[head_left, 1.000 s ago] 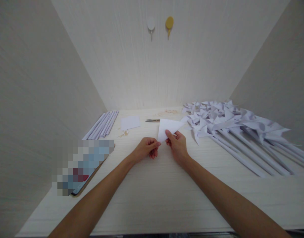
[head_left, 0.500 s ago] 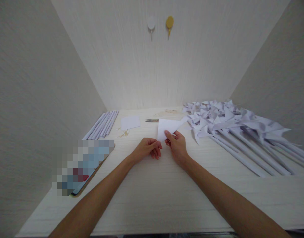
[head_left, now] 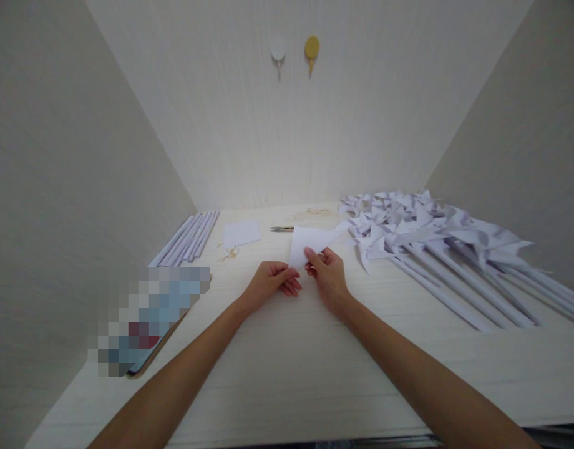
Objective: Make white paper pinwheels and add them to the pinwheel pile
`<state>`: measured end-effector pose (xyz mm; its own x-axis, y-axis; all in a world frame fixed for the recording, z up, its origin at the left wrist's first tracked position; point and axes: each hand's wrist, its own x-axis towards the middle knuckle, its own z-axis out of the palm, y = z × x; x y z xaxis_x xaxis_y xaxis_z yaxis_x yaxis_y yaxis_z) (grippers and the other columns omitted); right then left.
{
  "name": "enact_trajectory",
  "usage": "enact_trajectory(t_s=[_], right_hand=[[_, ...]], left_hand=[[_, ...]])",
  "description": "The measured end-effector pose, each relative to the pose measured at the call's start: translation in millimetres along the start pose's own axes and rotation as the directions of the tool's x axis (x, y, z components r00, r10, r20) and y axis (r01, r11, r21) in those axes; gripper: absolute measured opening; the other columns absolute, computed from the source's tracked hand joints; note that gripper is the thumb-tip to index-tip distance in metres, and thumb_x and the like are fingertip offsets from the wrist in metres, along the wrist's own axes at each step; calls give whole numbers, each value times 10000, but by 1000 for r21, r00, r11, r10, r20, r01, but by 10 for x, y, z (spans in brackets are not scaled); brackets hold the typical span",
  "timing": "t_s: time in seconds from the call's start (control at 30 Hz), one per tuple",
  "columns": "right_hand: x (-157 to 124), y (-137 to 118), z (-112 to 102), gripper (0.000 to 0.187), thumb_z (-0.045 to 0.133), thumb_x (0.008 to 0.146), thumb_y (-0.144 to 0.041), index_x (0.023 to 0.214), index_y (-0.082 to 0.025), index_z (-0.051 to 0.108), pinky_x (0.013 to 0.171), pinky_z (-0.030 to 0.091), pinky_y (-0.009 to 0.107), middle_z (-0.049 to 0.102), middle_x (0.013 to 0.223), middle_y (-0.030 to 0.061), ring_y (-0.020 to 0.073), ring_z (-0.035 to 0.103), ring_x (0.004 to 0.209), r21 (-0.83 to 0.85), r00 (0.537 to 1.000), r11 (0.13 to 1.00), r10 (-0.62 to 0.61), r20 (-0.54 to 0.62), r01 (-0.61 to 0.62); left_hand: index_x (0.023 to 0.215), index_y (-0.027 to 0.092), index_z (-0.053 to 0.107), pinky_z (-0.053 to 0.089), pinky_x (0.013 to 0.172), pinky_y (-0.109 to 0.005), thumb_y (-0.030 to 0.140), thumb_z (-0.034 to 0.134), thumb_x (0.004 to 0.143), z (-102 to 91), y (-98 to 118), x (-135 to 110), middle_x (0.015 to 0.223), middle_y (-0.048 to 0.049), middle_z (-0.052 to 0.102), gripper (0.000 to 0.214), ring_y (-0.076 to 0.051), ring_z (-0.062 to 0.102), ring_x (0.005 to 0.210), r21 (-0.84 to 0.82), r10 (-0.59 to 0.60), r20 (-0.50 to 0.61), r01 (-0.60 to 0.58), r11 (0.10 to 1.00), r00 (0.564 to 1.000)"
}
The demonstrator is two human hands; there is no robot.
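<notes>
Head view: the white paper piece [head_left: 300, 242] is held up above the counter [head_left: 272, 386], between the two hands. The right hand [head_left: 328, 273] has a closed grip on its lower edge, thumb on the near face. The left hand [head_left: 274, 278] brings thumb and forefinger to its lower-left corner; whether that grip pinches firmly cannot be told.

Risk, as judged: uneven pressure from the two hands could skew or crease the paper piece. A rightward swing could snag its pointed end on the paper pinwheels [head_left: 390, 227] piled to its right.

Obstructed: the paper piece covers the right end of a slim tool [head_left: 280, 229] just behind it. The right fingers are partly out of sight. Where its tip ends against the pinwheels is indistinct. A flat device [head_left: 158, 321], left and nearer the wearer, is pixelated.
</notes>
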<state>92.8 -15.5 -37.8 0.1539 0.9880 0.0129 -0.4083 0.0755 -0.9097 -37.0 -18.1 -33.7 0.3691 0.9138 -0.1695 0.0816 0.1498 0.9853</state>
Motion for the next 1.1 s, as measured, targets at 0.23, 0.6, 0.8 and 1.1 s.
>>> enact_trajectory(t_s=[0.23, 0.6, 0.8, 1.1], right_hand=[[103, -99, -87, 250, 680, 531, -340, 611, -153, 535, 384, 293, 159, 450, 435, -82, 26, 394, 399, 165, 998, 986, 3, -60, 7], [152, -129, -151, 322, 700, 494, -255, 723, -183, 486, 350, 306, 147, 498, 491, -97, 21, 408, 365, 138, 989, 987, -66, -133, 85], [131, -121, -174, 330, 668, 549, -296, 814, -185, 504, 384, 365, 179, 533, 519, -72, 51, 457, 389, -129, 987, 984, -133, -88, 122], [60, -114, -157, 394, 634, 605, -288, 987, -229, 562, 411, 425, 212, 542, 1064, 58, 85, 541, 566, -344, 943, 879, -298, 146, 331]], left_hand=[[619, 111, 557, 444, 439, -194, 305, 593, 657, 30, -2, 13, 521, -17, 622, 201, -90, 554, 414, 3, 1, -55, -1, 1000, 998], [693, 126, 569, 434, 449, -205, 314, 609, 635, 4, 23, -22, 564, -23, 635, 201, -101, 564, 449, -84, 141, -211, -161, 983, 967], [762, 114, 560, 407, 430, -206, 310, 595, 623, -33, 35, -19, 553, -33, 640, 243, -105, 553, 428, -208, 153, -306, -223, 953, 940], [1012, 83, 546, 322, 348, -177, 196, 524, 557, -111, 80, -37, 411, -1, 586, 469, -90, 467, 317, -322, 102, -440, -263, 909, 892]])
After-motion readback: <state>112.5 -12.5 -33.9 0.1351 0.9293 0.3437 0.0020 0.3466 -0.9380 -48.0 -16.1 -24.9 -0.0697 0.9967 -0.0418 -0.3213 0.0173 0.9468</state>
